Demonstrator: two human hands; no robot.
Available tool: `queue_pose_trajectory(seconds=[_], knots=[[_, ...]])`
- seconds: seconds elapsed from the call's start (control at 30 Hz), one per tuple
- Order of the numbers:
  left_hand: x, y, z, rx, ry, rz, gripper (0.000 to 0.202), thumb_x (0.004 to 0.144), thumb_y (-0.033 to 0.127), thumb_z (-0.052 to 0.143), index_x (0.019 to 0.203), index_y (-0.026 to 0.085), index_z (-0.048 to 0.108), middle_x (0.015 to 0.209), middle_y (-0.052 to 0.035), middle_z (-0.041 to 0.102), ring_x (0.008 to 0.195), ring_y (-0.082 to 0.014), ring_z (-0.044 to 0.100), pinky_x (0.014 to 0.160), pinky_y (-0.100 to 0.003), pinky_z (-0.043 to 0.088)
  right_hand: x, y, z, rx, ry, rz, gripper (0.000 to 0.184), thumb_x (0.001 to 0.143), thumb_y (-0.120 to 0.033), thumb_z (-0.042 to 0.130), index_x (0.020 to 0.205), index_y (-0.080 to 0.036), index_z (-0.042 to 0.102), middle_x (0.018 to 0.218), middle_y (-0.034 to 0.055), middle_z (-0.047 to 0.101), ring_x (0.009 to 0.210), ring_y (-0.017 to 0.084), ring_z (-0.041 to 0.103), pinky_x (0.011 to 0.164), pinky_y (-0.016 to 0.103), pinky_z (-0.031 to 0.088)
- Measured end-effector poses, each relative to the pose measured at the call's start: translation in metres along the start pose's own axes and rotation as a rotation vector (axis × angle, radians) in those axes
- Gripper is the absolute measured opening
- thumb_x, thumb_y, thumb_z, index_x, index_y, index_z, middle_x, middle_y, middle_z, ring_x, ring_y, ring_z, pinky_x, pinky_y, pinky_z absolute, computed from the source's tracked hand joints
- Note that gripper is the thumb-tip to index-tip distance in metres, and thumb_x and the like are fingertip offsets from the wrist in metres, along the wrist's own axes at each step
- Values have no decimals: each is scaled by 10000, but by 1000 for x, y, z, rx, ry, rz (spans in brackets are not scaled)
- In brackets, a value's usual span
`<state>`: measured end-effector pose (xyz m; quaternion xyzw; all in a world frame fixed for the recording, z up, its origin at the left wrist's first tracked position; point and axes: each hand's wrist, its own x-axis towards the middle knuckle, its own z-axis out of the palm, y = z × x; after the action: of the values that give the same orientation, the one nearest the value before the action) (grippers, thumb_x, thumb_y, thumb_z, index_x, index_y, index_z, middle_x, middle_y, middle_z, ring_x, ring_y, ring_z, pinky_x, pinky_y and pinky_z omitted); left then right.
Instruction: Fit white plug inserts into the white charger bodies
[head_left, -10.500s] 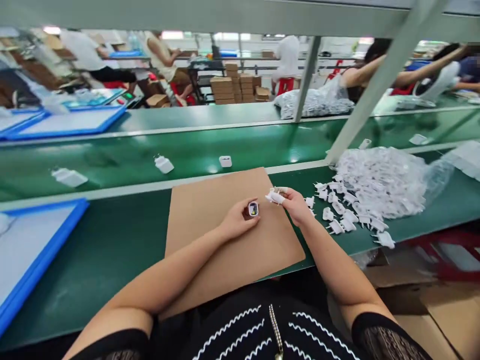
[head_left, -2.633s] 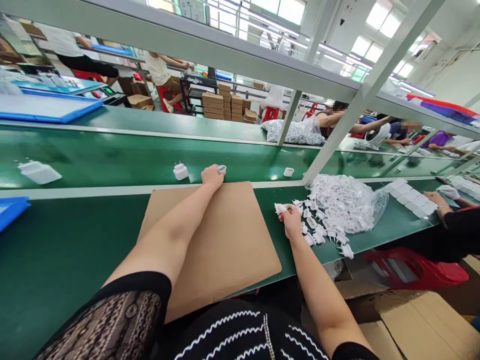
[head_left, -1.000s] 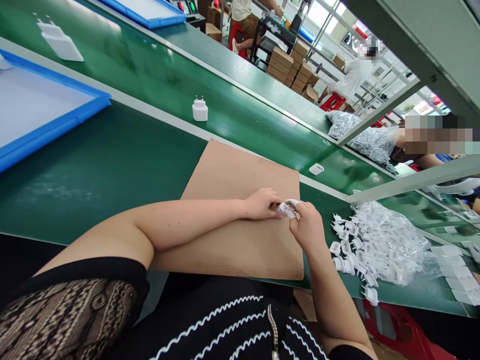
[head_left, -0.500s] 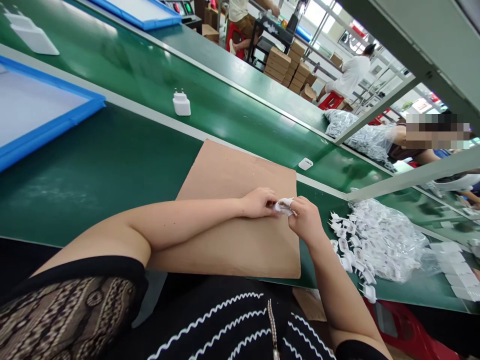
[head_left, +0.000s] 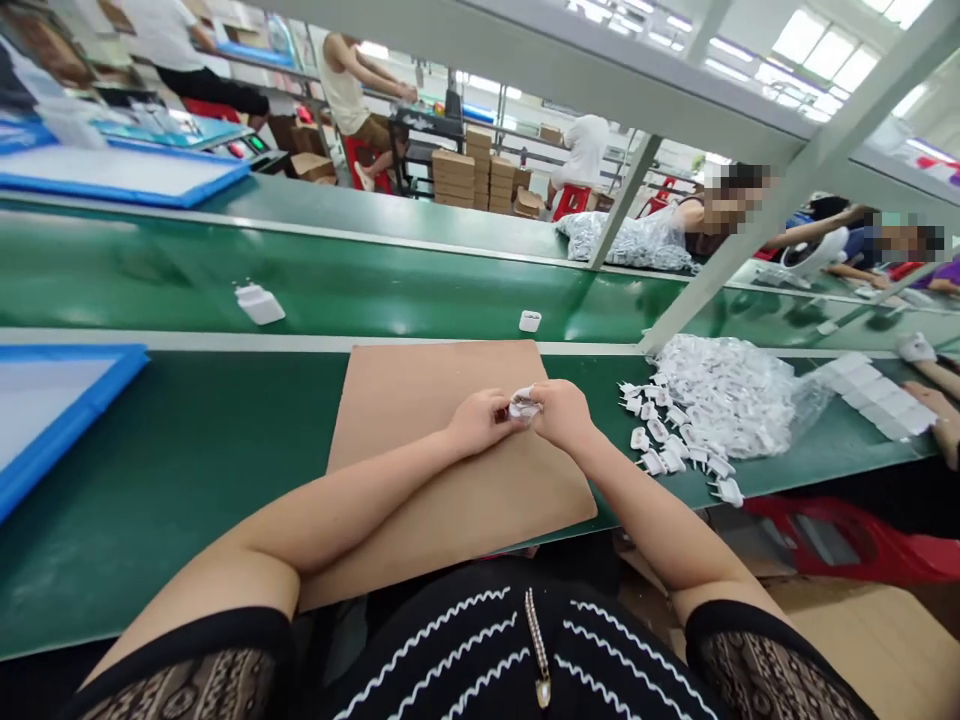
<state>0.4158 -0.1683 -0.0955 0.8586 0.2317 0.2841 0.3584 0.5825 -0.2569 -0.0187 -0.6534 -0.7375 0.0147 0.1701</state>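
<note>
My left hand and my right hand meet over a brown cardboard sheet on the green bench. Both pinch one small white charger part between their fingertips. Just right of my right hand lie several loose white plug pieces, spilled from a clear bag heaped with more of them.
On the green conveyor belt behind the cardboard ride a white charger and a small white shell. A blue-framed tray sits at the left. A slanted metal post rises at the right. Another person's gloved hand works by white blocks.
My view has swung level and to the right. Both hands stay pinched together on the white part over the cardboard. The charger and shell on the belt have drifted left.
</note>
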Motion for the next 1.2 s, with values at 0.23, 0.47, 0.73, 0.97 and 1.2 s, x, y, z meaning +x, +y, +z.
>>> queue_pose_trajectory(seconds=[0.23, 0.47, 0.73, 0.97, 1.2], knots=[[3, -2, 0, -91, -36, -48, 345, 776, 521, 793, 747, 192, 693, 719, -4, 589, 697, -161, 522, 625, -285, 369, -2, 1, 2, 73, 22, 57, 364, 697, -41, 654, 924, -274, 818, 930, -2, 804, 848, 209, 709, 709, 274, 491], [5, -1, -2, -180, -66, -74, 299, 740, 417, 853, 709, 176, 678, 713, 15, 595, 689, -144, 520, 619, -273, 359, 3, 2, 2, 70, -11, -31, 394, 671, 10, 640, 918, -249, 805, 874, -4, 799, 881, 216, 712, 1136, 437, 424], [3, 1, 2, -89, -36, -52, 225, 789, 329, 842, 714, 181, 690, 713, 8, 579, 692, -149, 532, 636, -281, 363, -1, 7, 8, 107, 32, 42, 246, 728, -112, 706, 907, -251, 802, 914, 13, 809, 856, 224, 710, 1113, 477, 402], [2, 1, 4, -41, -19, -15, 243, 827, 348, 832, 731, 179, 684, 740, -4, 601, 707, -155, 552, 654, -281, 397, -20, 9, 31, 256, 248, 110, 211, 795, -191, 681, 954, -264, 799, 868, 24, 782, 836, 229, 652, 1043, 451, 438], [-4, 1, -1, -115, 1, 75, 432, 798, 318, 871, 1189, 224, 713, 1048, -51, 713, 932, -218, 646, 844, -349, 540, -35, 11, 66, 695, 427, 339, 462, 774, -413, 801, 1212, -280, 744, 1129, 44, 767, 1019, 254, 699, 1047, 464, 509]])
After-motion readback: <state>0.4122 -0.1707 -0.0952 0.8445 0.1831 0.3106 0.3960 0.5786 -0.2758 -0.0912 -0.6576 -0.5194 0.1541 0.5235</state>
